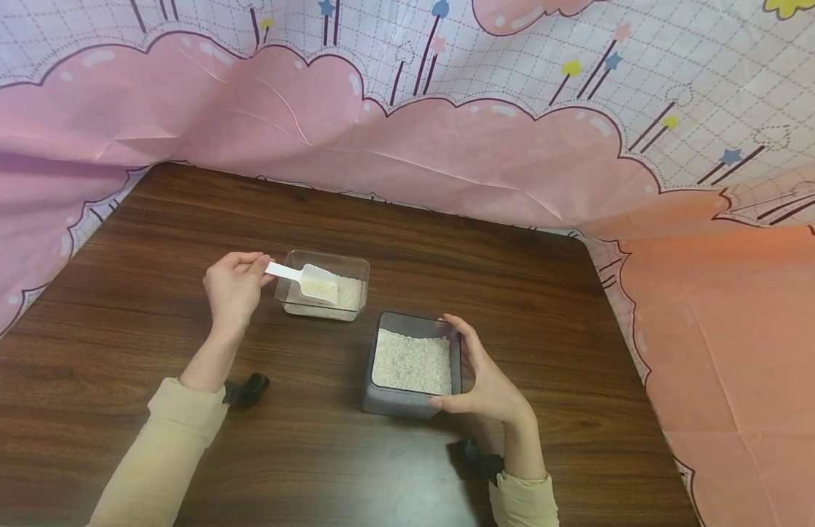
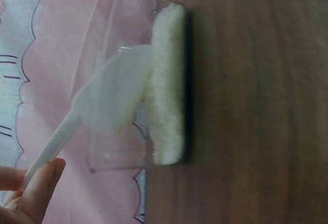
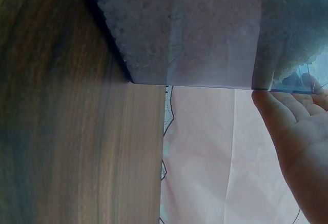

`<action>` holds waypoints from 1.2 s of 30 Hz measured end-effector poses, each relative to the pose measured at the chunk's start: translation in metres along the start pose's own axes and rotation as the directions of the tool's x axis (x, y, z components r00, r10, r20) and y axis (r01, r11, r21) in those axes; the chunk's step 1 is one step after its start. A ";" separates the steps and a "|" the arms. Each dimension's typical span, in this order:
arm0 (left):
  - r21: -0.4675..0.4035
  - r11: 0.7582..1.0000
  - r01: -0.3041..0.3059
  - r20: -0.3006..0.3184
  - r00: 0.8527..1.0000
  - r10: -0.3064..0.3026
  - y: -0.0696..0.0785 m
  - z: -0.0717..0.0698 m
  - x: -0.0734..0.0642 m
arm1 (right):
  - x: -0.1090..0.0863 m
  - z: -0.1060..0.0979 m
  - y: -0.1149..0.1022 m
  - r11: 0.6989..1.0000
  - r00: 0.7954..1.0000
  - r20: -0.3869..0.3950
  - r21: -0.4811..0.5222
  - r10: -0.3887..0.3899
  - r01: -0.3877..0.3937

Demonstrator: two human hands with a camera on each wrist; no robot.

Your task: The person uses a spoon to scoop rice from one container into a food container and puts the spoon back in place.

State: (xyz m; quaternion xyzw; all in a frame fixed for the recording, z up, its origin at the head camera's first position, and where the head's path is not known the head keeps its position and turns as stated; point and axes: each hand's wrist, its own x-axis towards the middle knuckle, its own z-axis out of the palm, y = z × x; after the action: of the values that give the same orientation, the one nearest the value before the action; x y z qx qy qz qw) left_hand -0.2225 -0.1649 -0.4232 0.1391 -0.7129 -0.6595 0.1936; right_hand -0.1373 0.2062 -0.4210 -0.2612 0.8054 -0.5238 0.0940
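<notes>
My left hand (image 1: 235,289) pinches the handle of a white plastic scoop (image 1: 284,271) between thumb and fingers. The scoop's bowl, with some pale grains showing in it, hangs tilted inside a small clear rectangular container (image 1: 295,258). White rice (image 1: 350,293) covers the bottom of that container; the left wrist view shows the scoop (image 2: 115,88) close to the rice surface (image 2: 168,90). To the right stands a deeper grey see-through box (image 1: 407,402), largely filled with rice (image 1: 414,362). My right hand (image 1: 489,384) grips its right side, thumb at the front corner and fingers at the back.
Both containers stand on a dark brown wooden table (image 1: 302,454). A pink and white patterned cloth (image 1: 447,157) hangs along the table's back and sides. Black straps or mounts (image 1: 246,391) sit at both wrists.
</notes>
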 end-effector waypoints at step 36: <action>-0.717 0.666 0.205 0.254 0.967 -0.025 0.097 -0.002 -0.046 | 0.000 0.000 -0.001 1.000 1.000 -0.003 0.000 0.003 -0.003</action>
State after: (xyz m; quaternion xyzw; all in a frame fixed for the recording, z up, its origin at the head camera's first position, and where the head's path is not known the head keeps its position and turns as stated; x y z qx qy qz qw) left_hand -0.1751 -0.1369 -0.3314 0.0194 -0.3924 -0.9130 0.1100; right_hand -0.1368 0.2054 -0.4199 -0.2590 0.8061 -0.5238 0.0934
